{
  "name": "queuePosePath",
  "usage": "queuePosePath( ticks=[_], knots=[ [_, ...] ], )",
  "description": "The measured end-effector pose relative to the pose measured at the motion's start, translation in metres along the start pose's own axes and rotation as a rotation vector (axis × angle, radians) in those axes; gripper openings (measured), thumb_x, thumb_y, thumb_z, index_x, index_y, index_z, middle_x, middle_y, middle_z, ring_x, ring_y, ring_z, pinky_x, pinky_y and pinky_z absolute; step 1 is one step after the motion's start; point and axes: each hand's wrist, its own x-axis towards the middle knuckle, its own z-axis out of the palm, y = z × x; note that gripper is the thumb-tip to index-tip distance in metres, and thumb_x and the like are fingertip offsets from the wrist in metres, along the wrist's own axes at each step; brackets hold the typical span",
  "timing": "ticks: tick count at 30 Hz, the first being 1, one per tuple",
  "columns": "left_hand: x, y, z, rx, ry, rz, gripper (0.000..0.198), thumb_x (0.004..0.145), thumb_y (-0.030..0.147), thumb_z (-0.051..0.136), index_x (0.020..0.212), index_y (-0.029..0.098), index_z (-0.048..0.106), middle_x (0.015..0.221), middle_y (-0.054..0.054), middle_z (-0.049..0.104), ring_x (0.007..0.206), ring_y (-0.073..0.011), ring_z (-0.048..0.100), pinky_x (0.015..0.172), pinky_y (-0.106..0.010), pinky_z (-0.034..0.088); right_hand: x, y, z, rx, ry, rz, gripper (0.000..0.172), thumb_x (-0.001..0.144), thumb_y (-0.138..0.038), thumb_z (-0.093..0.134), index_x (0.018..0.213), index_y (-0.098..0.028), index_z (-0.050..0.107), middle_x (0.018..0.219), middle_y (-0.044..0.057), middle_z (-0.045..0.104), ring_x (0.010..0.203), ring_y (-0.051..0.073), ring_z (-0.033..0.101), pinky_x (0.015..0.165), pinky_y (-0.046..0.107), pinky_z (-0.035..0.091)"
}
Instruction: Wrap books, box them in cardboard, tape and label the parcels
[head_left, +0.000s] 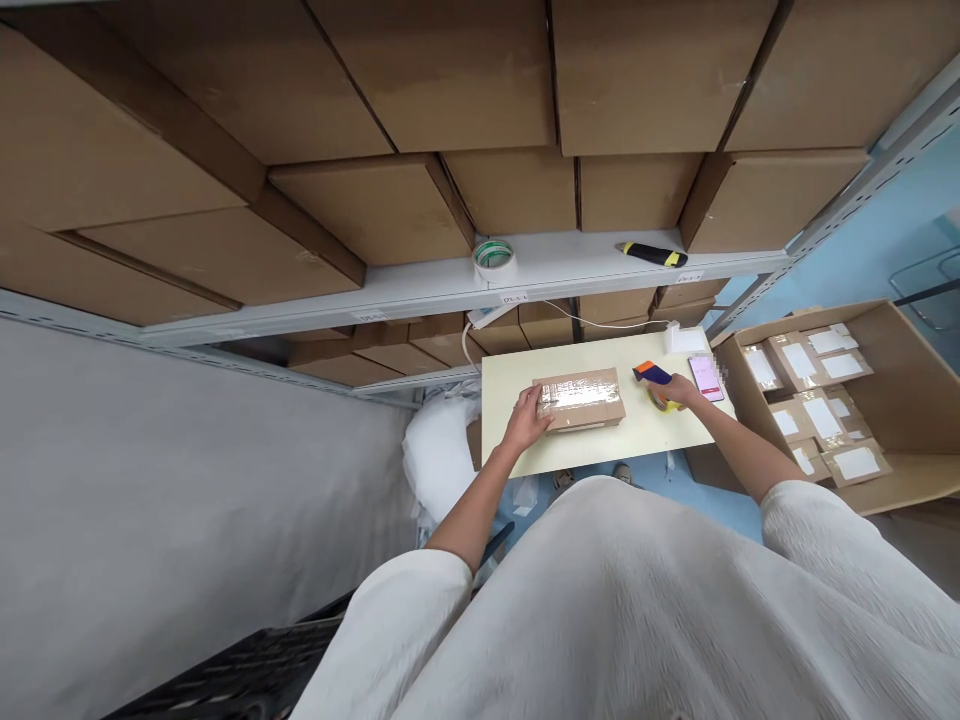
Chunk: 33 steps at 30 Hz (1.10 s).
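Observation:
A small cardboard box (585, 399) lies on the pale yellow tabletop (517, 364), with shiny clear tape along its top. My left hand (527, 421) grips the box's left end, fingers on top and thumb at the near side. To the right of the box, my right hand (679, 391) is closed on a tape dispenser (652, 375) with an orange and dark blue head and a yellow roll beneath. The dispenser is apart from the box. A phone (706, 378) with a lit screen lies just beyond my right hand.
A large open carton (911, 350) on the right holds several small labelled boxes. Shelves ahead carry many cardboard boxes, a tape roll (494, 258) and a black-yellow utility knife (652, 254). A white device (685, 338) sits at the table's back right; a white bag (441, 445) stands left.

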Motion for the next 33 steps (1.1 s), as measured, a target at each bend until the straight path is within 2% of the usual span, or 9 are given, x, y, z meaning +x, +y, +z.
queuePosePath(
  ticks=[3, 6, 9, 13, 17, 20, 25, 28, 33],
  knots=[
    [0.001, 0.001, 0.0, 0.002, 0.003, 0.003, 0.089, 0.085, 0.035, 0.077, 0.166, 0.025, 0.042, 0.165, -0.015, 0.043, 0.154, -0.0377, 0.048, 0.129, -0.052, 0.042, 0.007, 0.012, 0.003, 0.121, -0.04, 0.071, 0.06, 0.105, -0.061, 0.048, 0.137, -0.011, 0.06, 0.13, 0.023, 0.072, 0.108, 0.031, 0.073, 0.07, 0.034, 0.062],
    [0.001, 0.001, 0.001, 0.008, 0.008, -0.002, 0.089, 0.084, 0.034, 0.077, 0.166, 0.025, 0.043, 0.165, -0.014, 0.044, 0.153, -0.0375, 0.049, 0.13, -0.052, 0.041, 0.011, 0.017, 0.012, 0.016, 0.041, 0.011, 0.047, 0.106, -0.043, 0.048, 0.14, -0.011, 0.058, 0.129, 0.022, 0.073, 0.113, 0.032, 0.072, 0.085, 0.037, 0.061],
    [0.001, 0.003, 0.001, 0.019, 0.007, -0.009, 0.089, 0.084, 0.033, 0.076, 0.166, 0.023, 0.043, 0.166, -0.015, 0.043, 0.154, -0.0375, 0.047, 0.131, -0.052, 0.04, 0.013, 0.018, 0.023, -0.09, 0.119, -0.025, 0.046, 0.106, -0.037, 0.046, 0.145, -0.012, 0.054, 0.133, 0.022, 0.071, 0.12, 0.034, 0.07, 0.098, 0.043, 0.057],
    [-0.001, 0.007, 0.0, 0.022, 0.004, -0.02, 0.089, 0.084, 0.032, 0.076, 0.166, 0.023, 0.042, 0.166, -0.015, 0.044, 0.153, -0.0371, 0.049, 0.13, -0.052, 0.041, 0.012, 0.02, 0.037, -0.134, 0.178, -0.023, 0.049, 0.109, -0.034, 0.037, 0.15, -0.011, 0.048, 0.143, 0.026, 0.064, 0.132, 0.036, 0.063, 0.103, 0.048, 0.055],
    [-0.003, 0.01, -0.001, 0.036, -0.002, -0.02, 0.087, 0.085, 0.032, 0.074, 0.166, 0.022, 0.042, 0.167, -0.015, 0.042, 0.153, -0.0368, 0.048, 0.13, -0.052, 0.041, 0.009, 0.02, 0.048, -0.183, 0.194, -0.064, 0.049, 0.11, -0.033, 0.036, 0.151, -0.01, 0.046, 0.148, 0.029, 0.057, 0.143, 0.038, 0.053, 0.102, 0.048, 0.056],
    [-0.005, 0.011, 0.0, 0.049, -0.004, -0.009, 0.086, 0.085, 0.03, 0.074, 0.165, 0.023, 0.042, 0.167, -0.015, 0.042, 0.153, -0.0363, 0.048, 0.13, -0.052, 0.041, 0.004, 0.018, 0.052, -0.214, 0.178, -0.072, 0.047, 0.11, -0.031, 0.036, 0.152, -0.011, 0.045, 0.149, 0.028, 0.055, 0.143, 0.037, 0.053, 0.1, 0.048, 0.056],
    [-0.006, 0.012, 0.001, 0.063, 0.001, -0.011, 0.084, 0.086, 0.03, 0.073, 0.164, 0.024, 0.043, 0.167, -0.015, 0.042, 0.153, -0.0366, 0.048, 0.129, -0.052, 0.042, -0.01, 0.015, 0.05, -0.281, 0.183, -0.117, 0.038, 0.11, -0.029, 0.039, 0.141, -0.016, 0.054, 0.126, 0.022, 0.065, 0.12, 0.035, 0.064, 0.085, 0.045, 0.057],
    [-0.006, 0.012, 0.001, 0.064, -0.009, -0.019, 0.082, 0.087, 0.032, 0.072, 0.164, 0.023, 0.044, 0.168, -0.015, 0.04, 0.154, -0.037, 0.047, 0.129, -0.051, 0.042, -0.015, 0.013, 0.047, -0.285, 0.199, -0.155, 0.036, 0.111, -0.034, 0.039, 0.135, -0.016, 0.059, 0.114, 0.02, 0.066, 0.107, 0.033, 0.066, 0.076, 0.042, 0.055],
    [-0.007, 0.012, 0.0, 0.071, -0.025, -0.01, 0.081, 0.088, 0.031, 0.072, 0.164, 0.02, 0.044, 0.169, -0.017, 0.039, 0.156, -0.037, 0.045, 0.131, -0.052, 0.04, -0.021, 0.009, 0.046, -0.198, 0.218, -0.077, 0.041, 0.109, -0.03, 0.038, 0.144, -0.016, 0.055, 0.132, 0.022, 0.064, 0.122, 0.035, 0.065, 0.085, 0.043, 0.056]
  ],
)
